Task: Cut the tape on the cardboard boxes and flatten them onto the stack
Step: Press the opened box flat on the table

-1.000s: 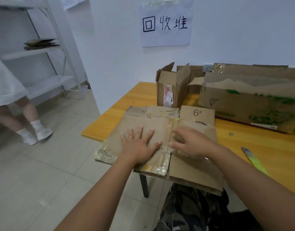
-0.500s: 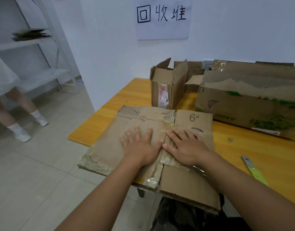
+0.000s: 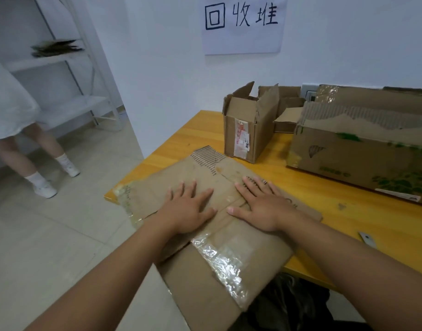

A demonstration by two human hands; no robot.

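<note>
Two bare forearms reached into view, without sleeves, watch or rings. The left hand (image 3: 189,211) and right hand (image 3: 262,206) wore no gloves. Below them showed dark patterned clothing (image 3: 293,299), possibly camouflage trousers, partly hidden.

Blade (image 3: 367,239) cut off at right edge; large box (image 3: 362,149) partly out of frame

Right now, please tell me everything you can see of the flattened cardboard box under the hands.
The flattened cardboard box is brown corrugated card, worn, with torn edges that show the ribbing at its far side. Wrinkled clear tape still clings to its near flap and its left corner. It lies flat on the yellow table, and its near part juts past the table's edge. The left hand and the right hand press on it side by side, fingers spread.
</note>
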